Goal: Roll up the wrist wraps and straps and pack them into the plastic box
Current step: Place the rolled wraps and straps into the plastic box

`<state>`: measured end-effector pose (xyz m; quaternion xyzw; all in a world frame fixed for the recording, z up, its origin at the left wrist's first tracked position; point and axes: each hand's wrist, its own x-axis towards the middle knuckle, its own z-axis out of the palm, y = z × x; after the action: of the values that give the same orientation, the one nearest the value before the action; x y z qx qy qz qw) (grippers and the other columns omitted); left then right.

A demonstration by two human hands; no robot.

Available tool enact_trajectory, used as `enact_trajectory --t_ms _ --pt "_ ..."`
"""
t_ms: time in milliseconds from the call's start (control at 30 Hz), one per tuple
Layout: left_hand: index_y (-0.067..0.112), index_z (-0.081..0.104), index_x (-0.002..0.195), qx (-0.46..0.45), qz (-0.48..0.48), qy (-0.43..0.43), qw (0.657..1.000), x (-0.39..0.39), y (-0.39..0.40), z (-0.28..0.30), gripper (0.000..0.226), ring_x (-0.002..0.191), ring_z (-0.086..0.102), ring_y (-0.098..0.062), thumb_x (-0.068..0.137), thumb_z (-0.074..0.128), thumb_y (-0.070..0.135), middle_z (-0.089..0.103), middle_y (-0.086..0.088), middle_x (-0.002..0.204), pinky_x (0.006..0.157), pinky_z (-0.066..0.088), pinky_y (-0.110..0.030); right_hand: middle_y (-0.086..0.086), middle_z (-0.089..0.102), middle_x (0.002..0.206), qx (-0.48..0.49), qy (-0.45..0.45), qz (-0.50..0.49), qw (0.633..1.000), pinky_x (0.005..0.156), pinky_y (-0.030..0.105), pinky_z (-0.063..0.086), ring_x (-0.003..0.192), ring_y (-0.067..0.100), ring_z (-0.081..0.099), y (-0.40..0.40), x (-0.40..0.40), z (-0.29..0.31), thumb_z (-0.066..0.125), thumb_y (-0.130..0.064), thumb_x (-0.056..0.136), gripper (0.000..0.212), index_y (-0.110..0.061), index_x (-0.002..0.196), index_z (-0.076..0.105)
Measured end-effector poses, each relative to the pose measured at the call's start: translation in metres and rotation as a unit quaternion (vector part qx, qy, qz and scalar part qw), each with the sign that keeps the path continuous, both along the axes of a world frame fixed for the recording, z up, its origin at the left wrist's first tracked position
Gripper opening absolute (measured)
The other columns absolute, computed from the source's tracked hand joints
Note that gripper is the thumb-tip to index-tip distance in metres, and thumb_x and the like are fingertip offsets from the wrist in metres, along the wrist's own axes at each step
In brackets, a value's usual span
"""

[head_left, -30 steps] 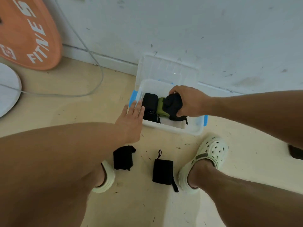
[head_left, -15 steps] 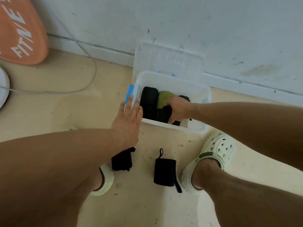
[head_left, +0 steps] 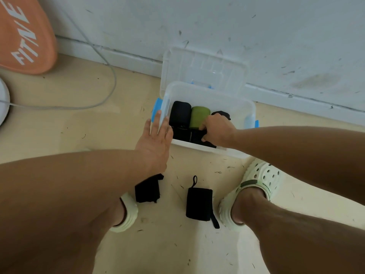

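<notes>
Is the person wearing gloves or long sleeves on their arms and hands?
No. The left hand and right hand are bare, with no gloves, rings, watch or bands showing. Both forearms are bare too; no sleeve reaches into view.

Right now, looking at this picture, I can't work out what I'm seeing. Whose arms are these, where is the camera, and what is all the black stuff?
There is no machine here: a person is working with bare hands, and the single camera sits on their head, looking down past their knees at the floor.

The clear plastic box stands by the wall, its lid tipped open behind it. Inside lie a black roll and a green roll, both wrist wraps.

The left hand rests flat against the box's left side. The right hand reaches inside, its fingers curled on another black wrap being tucked in.

Two more black wraps wait on the floor between the pale clogs: a folded wrap and a rolled wrap with a loop.

An orange weight plate and a grey cable sit at the left.
</notes>
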<state>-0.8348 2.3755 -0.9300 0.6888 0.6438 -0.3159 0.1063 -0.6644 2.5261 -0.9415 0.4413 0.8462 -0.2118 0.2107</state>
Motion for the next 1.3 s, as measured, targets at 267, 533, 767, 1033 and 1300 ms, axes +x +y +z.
enact_trajectory --t_ms 267,533,767,1033,1300 --pt "0.004 -0.010 0.162 -0.079 0.028 -0.062 0.995 0.002 0.014 0.026 0.094 0.151 -0.026 -0.051 0.100 0.051 0.039 -0.026 -0.020 0.168 0.126 0.001 -0.062 0.012 0.055 0.137 -0.021 -0.052 0.050 0.997 0.100 0.039 0.050 0.125 0.032 0.056 0.013 -0.004 0.045 0.073 -0.026 0.092 0.061 -0.014 0.147 0.050" --pt "0.014 0.027 0.160 -0.064 -0.091 -0.102 0.989 0.005 0.021 0.099 0.070 0.157 0.013 -0.033 0.099 0.055 0.037 0.008 -0.014 0.171 0.123 0.028 -0.049 0.006 0.069 0.120 -0.038 -0.081 0.108 0.990 0.079 0.028 0.046 0.105 0.025 0.061 -0.021 -0.021 0.151 0.056 -0.023 0.102 0.027 -0.012 0.125 0.066" --pt "0.015 0.044 0.146 -0.083 -0.116 -0.122 0.982 0.021 -0.017 0.115 0.058 0.139 0.040 -0.028 0.095 0.058 0.037 0.040 -0.010 0.152 0.108 0.045 -0.045 -0.001 0.065 0.077 -0.194 -0.127 -0.058 0.971 0.056 0.023 0.053 0.062 0.014 0.065 -0.107 0.004 0.091 0.064 -0.029 0.100 0.024 -0.013 0.082 0.061" --pt "0.015 0.039 0.152 -0.103 -0.095 -0.146 0.979 0.029 -0.020 0.100 0.061 0.144 0.037 -0.029 0.099 0.058 0.039 0.033 -0.011 0.159 0.112 0.043 -0.048 0.007 0.065 0.119 -0.249 -0.068 -0.345 0.903 0.083 0.028 0.052 0.110 0.024 0.063 -0.199 0.060 -0.006 0.068 -0.046 0.096 0.054 -0.009 0.132 0.056" --pt "0.015 0.042 0.149 -0.127 -0.075 -0.127 0.981 0.024 -0.015 0.079 0.057 0.142 0.038 -0.029 0.097 0.058 0.034 0.034 -0.013 0.157 0.109 0.045 -0.048 0.014 0.058 0.137 -0.264 -0.074 -0.377 0.885 0.102 0.037 0.053 0.125 0.030 0.059 -0.193 0.056 -0.017 0.077 -0.046 0.090 0.078 -0.001 0.144 0.042"
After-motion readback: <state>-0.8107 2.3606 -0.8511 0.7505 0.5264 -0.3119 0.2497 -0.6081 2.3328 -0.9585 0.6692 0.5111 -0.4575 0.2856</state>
